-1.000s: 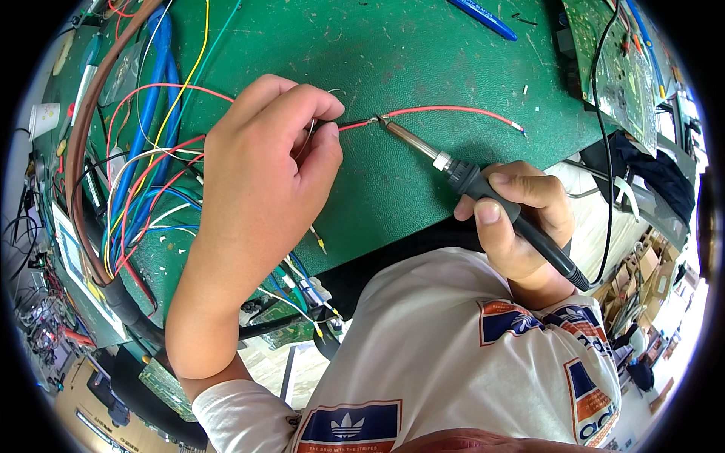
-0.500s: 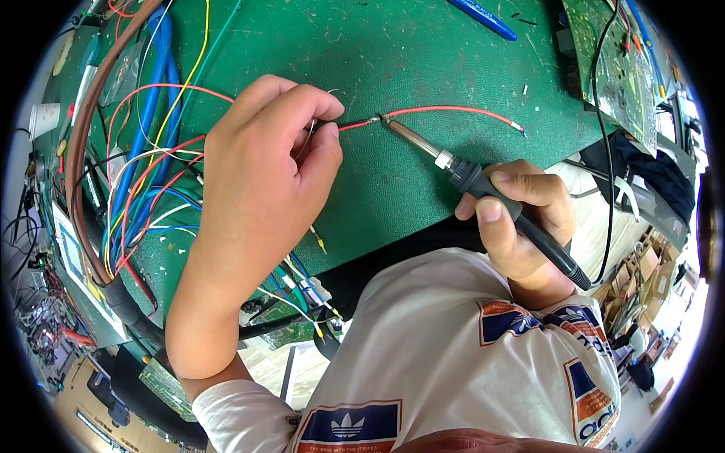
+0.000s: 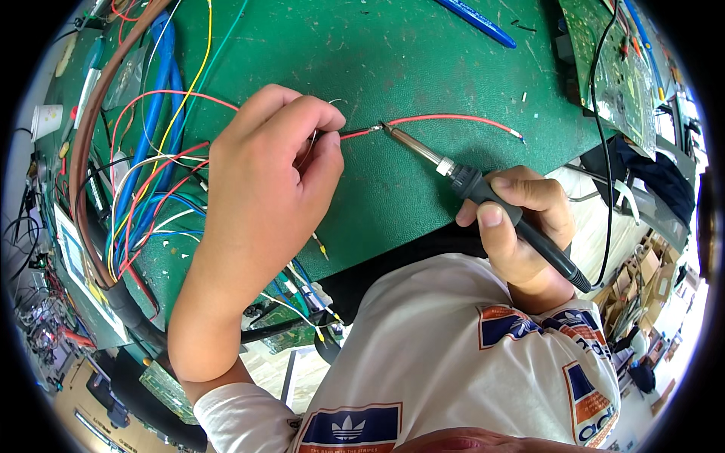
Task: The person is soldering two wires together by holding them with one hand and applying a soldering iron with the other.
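Note:
My left hand [image 3: 264,166] is closed, its thumb and index finger pinching a red wire [image 3: 356,135] with a dark sleeve at the fingertips. A thin silvery strand also loops out by these fingers; I cannot tell whether it is solder. My right hand [image 3: 504,240] grips a soldering iron [image 3: 468,181] by its dark handle, fingers wrapped round it. The iron's tip rests at a bare silvery joint [image 3: 375,128], where the held wire meets a second red wire [image 3: 453,117]. That second piece curves off to the right and ends in a pale, blue-tipped end.
A bundle of coloured wires [image 3: 162,162] leaves a thick black cable on the left. A blue pen [image 3: 477,23] lies at the back of the green mat [image 3: 423,68]. A circuit board [image 3: 612,72] stands at the right, with the black cord [image 3: 608,189] hanging past it.
The view has shifted slightly, so the mat and wires appear a little lower. Both hands keep their grips, and the iron's tip stays at the joint.

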`<state>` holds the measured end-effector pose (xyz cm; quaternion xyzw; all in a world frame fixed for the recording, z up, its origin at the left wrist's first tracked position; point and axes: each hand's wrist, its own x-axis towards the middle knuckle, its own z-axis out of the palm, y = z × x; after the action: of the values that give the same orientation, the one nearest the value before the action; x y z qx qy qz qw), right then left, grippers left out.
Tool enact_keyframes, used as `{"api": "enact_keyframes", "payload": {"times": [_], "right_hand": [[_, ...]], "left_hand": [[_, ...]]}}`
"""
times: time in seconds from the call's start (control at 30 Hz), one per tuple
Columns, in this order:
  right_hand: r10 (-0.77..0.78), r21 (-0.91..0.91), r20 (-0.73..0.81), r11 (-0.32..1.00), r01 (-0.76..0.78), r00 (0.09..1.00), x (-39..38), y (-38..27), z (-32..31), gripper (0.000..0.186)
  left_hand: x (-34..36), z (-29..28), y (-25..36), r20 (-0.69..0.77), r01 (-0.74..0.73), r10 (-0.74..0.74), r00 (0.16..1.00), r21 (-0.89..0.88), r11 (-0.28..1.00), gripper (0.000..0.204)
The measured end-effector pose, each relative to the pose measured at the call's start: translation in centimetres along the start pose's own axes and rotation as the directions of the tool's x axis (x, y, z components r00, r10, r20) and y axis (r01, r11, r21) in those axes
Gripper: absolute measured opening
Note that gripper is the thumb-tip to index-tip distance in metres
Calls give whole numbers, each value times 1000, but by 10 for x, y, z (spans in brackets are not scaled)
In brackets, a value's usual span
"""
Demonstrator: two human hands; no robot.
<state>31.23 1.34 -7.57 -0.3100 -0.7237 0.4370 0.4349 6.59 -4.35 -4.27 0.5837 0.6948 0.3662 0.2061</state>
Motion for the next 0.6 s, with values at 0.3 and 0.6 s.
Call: {"api": "enact_keyframes", "payload": {"times": [0.3,0.6], "right_hand": [[-14,-39,234,999,24,972,1,-2,-14,23],[0,-7,61,1000,0,998,1,-2,-3,24]], "left_hand": [[0,-1,0,7,7,-7,1000,22,1000,12],[0,-1,2,8,22,-22,1000,8,1000,11]]}}
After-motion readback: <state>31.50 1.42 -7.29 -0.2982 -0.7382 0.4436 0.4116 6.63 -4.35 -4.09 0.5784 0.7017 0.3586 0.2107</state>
